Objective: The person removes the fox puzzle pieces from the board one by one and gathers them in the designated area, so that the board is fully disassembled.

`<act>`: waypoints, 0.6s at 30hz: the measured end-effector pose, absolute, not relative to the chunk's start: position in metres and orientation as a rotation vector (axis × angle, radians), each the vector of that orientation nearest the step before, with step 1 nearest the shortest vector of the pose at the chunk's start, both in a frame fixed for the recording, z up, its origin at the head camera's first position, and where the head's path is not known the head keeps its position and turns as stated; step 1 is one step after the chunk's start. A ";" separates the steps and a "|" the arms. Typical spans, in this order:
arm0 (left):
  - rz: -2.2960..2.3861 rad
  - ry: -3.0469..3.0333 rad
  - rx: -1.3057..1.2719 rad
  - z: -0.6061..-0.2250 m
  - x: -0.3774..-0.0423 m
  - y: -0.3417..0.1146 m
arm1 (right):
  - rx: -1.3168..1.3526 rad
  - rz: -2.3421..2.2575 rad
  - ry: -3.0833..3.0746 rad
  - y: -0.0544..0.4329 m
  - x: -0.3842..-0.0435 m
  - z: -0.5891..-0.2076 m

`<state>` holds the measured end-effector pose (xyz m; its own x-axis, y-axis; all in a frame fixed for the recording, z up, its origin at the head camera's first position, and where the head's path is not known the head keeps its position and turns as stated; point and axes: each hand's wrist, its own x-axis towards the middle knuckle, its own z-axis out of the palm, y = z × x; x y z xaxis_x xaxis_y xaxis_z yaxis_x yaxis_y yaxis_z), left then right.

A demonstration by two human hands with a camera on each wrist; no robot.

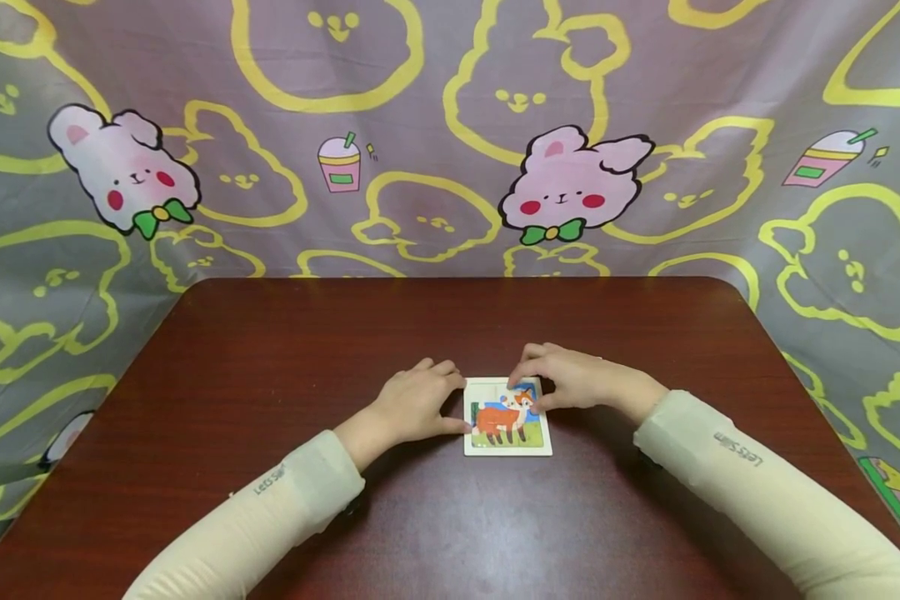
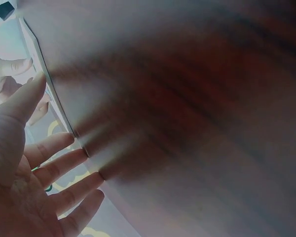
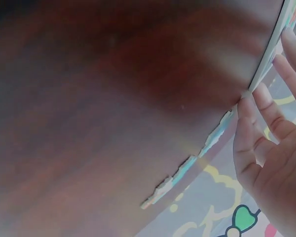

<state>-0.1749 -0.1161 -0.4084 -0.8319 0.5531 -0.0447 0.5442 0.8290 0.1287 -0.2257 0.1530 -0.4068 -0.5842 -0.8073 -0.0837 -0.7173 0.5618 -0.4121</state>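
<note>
A square picture puzzle (image 1: 508, 427) with a pale frame lies flat on the table, showing an orange fox on grass. Part of its upper left is bare tray. My left hand (image 1: 418, 404) rests along the left edge, thumb near the lower corner and fingers spread towards the upper one. Over the upper right is my right hand (image 1: 573, 377); its thumb and index finger pinch the puzzle piece (image 1: 525, 397) with the fox's head. In the right wrist view the other fingers of the right hand (image 3: 281, 143) are by the board's corner.
Loose puzzle pieces (image 3: 180, 170) lie on the table beyond the right hand, mostly hidden in the head view. The dark red-brown table (image 1: 330, 325) ends at a patterned cloth (image 1: 420, 125) hanging behind it.
</note>
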 end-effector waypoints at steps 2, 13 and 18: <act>0.176 2.924 0.875 -0.408 -0.175 -0.116 | -1.253 -0.467 2.523 0.152 -0.227 -0.406; 0.158 2.926 0.875 -0.408 -0.176 -0.115 | -1.171 -0.424 2.406 0.141 -0.236 -0.397; 0.160 2.921 0.871 -0.408 -0.176 -0.116 | -1.116 -0.430 2.389 0.138 -0.237 -0.398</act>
<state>-0.1756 -0.1156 -0.4084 -0.8334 0.5499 -0.0554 0.5405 0.8319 0.1256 -0.2368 0.1382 -0.3984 -0.5617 -0.7793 -0.2778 -0.6337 0.6211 -0.4611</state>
